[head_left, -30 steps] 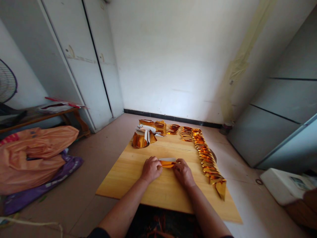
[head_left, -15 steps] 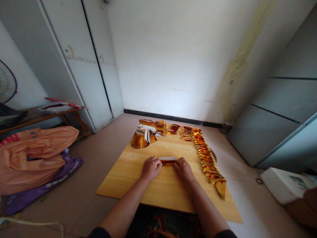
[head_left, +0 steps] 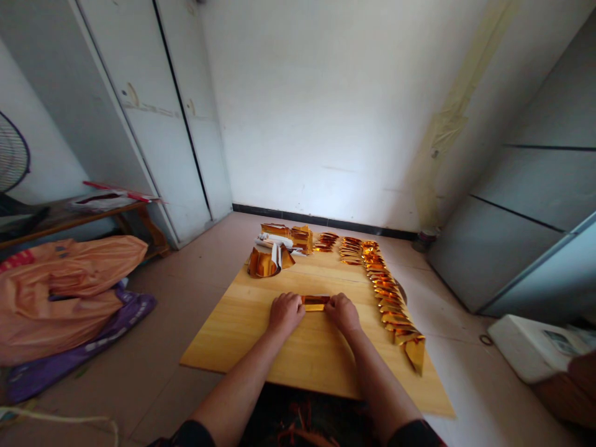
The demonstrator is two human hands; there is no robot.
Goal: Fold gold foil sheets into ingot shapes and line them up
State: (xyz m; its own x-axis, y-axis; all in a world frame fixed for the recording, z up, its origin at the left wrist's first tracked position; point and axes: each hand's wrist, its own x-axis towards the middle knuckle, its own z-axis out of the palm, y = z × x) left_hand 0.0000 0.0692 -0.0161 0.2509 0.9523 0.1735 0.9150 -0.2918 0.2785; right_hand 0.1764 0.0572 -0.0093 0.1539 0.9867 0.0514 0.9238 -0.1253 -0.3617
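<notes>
Fingers of both the left hand [head_left: 285, 312] and right hand [head_left: 343, 311] are pinching the ends of a thin, crinkly gold foil strip [head_left: 315, 302] mid wooden board [head_left: 242, 323], probably creasing easily.

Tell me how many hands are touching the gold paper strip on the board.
2: the left hand presses the left end of the gold paper strip, the right hand its right end, on the wooden board.

Bare forearms, with dark sleeves [head_left: 414, 431] pushed up near the elbows
</notes>
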